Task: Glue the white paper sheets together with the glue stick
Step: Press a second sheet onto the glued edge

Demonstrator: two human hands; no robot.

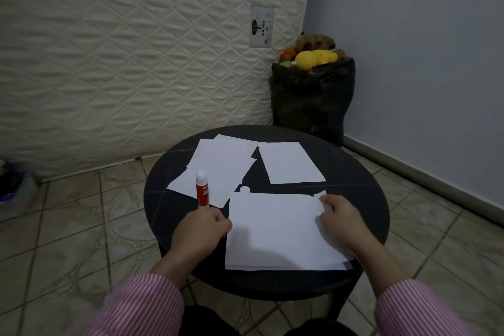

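Dark and round, the small table [354,180] stands on a tiled floor, with a quilted mattress leaning on the wall behind it.

At the near stack of sheets [278,232], the left hand [200,229] is curled into a fist around the base of the glue stick [202,189]. It sits just off the stack's left edge, knuckles touching or nearly touching the paper. The stick stands almost upright, its long axis tipped slightly away from the person, white uncapped tip uppermost and so pointing away from the stack. The right hand [341,218] lies on the stack's far right corner, fingers bent and pinching a lifted corner of the top sheet.

A small white cap [244,189] rests just beyond the stack's far left corner. Farther out, a loose pile of sheets [218,169] lies beyond the stack to the left, and a single sheet [290,162] beyond it to the right.

My reading: the left hand is nearer the glue work, and the stick would have to be tipped over and rightward to reach paper.
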